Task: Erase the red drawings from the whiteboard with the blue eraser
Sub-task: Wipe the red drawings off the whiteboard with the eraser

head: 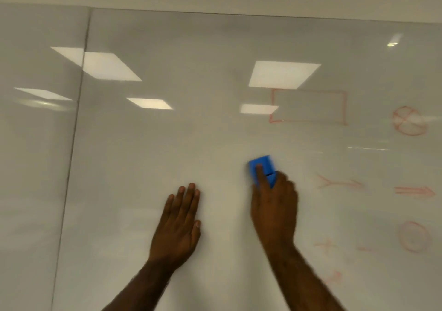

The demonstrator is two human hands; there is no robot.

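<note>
Head view, looking at a glossy whiteboard (167, 143) with ceiling lights mirrored in it.

- Right hand (275, 210): grips the blue eraser (262, 167), forefinger laid along its back, the other fingers curled at its side. The eraser sits against the board, mid-frame, on bare white surface.
- Left hand (179, 224): flat on the board, fingers straight and close together, holding nothing. It looks like a brace.
- Red drawings: all lie to the right of the eraser. The rectangle (345, 105) is up and right, and a spoked circle (409, 120) lies beyond it. A forked arrow (339, 184) is level with the hand, a double arrow (415, 191) further out. A plus (326, 245), a dash (367, 248) and a plain circle (413, 236) sit lower. All are pale and blurred.

Step, as I judge it: wiping is under way with much to clear. The next stroke calls for a flat, pressed sweep rightward to the forked arrow, or upward to the rectangle.

Room: a panel seam (76, 124) lies well left and the top edge (239, 14) well above. The rightmost marks near the frame edge, so the person may need to step over.
</note>
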